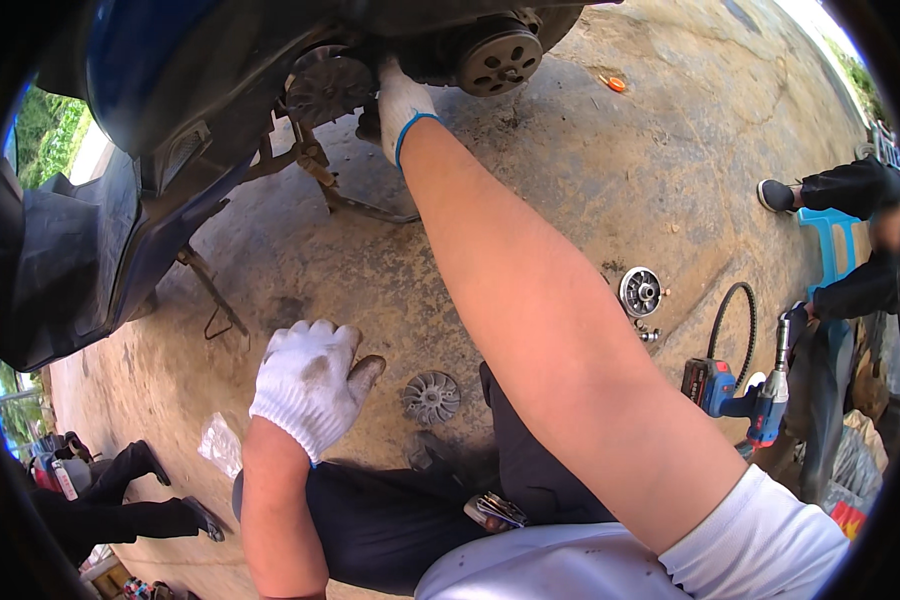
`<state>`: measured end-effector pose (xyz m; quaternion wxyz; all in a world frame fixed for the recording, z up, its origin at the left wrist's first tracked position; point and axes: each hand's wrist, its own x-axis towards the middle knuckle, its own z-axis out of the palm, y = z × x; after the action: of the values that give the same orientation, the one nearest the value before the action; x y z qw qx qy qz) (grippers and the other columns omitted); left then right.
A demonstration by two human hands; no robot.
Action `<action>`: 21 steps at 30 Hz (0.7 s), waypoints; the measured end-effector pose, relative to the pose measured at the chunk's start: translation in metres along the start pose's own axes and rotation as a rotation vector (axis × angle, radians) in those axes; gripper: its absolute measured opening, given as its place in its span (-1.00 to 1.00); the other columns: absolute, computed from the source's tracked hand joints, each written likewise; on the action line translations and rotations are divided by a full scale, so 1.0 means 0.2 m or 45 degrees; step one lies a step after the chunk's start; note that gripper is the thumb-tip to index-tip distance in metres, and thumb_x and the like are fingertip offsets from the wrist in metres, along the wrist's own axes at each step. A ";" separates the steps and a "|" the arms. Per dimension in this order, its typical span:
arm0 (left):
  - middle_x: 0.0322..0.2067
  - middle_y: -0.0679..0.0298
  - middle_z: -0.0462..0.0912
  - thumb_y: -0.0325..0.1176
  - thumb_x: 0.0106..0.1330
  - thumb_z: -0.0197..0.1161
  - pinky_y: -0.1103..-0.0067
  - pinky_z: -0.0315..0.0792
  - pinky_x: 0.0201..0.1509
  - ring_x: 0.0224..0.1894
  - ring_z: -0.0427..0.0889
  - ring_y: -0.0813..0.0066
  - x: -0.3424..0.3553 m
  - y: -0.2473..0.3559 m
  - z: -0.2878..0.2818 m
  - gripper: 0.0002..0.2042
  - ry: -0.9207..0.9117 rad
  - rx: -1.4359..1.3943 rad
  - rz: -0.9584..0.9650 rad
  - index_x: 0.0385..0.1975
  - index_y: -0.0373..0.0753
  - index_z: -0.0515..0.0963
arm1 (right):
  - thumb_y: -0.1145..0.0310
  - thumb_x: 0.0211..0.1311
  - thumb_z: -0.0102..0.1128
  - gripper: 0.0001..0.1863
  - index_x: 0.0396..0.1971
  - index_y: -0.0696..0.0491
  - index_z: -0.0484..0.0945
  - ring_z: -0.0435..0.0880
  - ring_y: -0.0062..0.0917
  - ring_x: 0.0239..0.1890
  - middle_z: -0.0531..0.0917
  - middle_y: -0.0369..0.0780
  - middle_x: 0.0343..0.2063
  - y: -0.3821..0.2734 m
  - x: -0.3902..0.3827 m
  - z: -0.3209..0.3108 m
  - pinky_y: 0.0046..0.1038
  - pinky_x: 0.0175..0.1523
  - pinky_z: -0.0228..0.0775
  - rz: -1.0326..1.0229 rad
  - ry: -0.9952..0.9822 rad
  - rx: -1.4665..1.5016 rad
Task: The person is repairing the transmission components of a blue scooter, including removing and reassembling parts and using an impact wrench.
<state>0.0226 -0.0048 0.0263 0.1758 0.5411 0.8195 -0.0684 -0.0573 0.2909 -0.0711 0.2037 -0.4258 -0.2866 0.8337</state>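
Scooter: far left, dark-bodied scooter (160, 150); its drive side is exposed, with a finned disc (330, 88) left of a drum with holes (500, 62).
Right hand: the gloved right hand (403, 100) reaches in between these 2 round parts; its fingers are hidden, so I cannot tell whether its grip is open or closed on something.
Left hand: the gloved left hand (310, 375) hangs near the lap, thumb apart from loosely bent fingers; its grip looks open, with nothing seen in it.
Step in hand: seemingly hand work inside the exposed drive, done by feel with the right hand.
Next move: probably calls for careful fingers in the narrow space between disc and drum, with the left hand free to help.
Round parts: 4 seen; 2 on the scooter, 2 on the floor (590, 150), namely a loose finned plate (431, 398) near and a hubbed wheel (641, 292) to the right.
Belt: 1 black belt (735, 310), right.
Power tool: at least 1 blue-and-red power tool (765, 408), near right.
Plastic bag: 1 clear plastic bag (220, 445), near left.
Stool: 1 blue stool (828, 245), far right.
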 end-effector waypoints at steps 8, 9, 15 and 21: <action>-0.28 0.03 0.69 -0.15 0.31 0.39 0.20 0.49 0.07 -0.06 0.64 -0.01 0.03 0.00 -0.02 -0.70 0.043 -0.029 0.015 -0.20 -0.27 0.68 | -0.05 0.59 -0.05 -0.42 0.13 0.21 0.57 0.79 -0.22 -0.08 0.75 0.01 -0.08 0.01 0.45 -0.18 -0.25 0.04 0.68 -0.721 -0.374 -1.317; -0.28 0.04 0.69 -0.15 0.30 0.40 0.20 0.49 0.07 -0.06 0.64 -0.01 0.03 -0.01 -0.03 -0.70 0.037 -0.028 -0.002 -0.19 -0.27 0.69 | 0.02 0.58 -0.01 -0.48 0.09 0.21 0.59 0.78 -0.23 -0.11 0.75 0.00 -0.10 0.01 0.45 -0.20 -0.26 0.03 0.68 -0.615 -0.225 -1.265; -0.27 0.04 0.69 -0.19 0.31 0.40 0.20 0.49 0.06 -0.07 0.64 -0.03 -0.10 -0.20 -0.08 -0.71 0.274 -0.120 -0.098 -0.14 -0.28 0.68 | 0.10 0.48 0.20 -0.53 -0.03 0.28 0.67 0.72 -0.34 -0.20 0.74 -0.06 -0.17 -0.09 -0.15 -0.05 -0.31 -0.05 0.57 -0.294 -0.156 -0.992; -0.26 0.01 0.69 -0.18 0.33 0.39 0.17 0.49 0.07 -0.10 0.66 -0.07 -0.14 -0.29 -0.12 -0.71 0.438 -0.181 -0.130 -0.14 -0.29 0.67 | 0.15 0.42 0.22 -0.62 -0.17 0.19 0.76 0.72 -0.44 -0.37 0.79 -0.17 -0.31 -0.24 -0.22 -0.17 -0.35 -0.15 0.57 -0.458 -0.430 -1.514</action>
<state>-0.0262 -0.0449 0.0544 0.0672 0.4888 0.8666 0.0743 0.0009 0.3110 -0.0303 0.0217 -0.2740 -0.7949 0.5408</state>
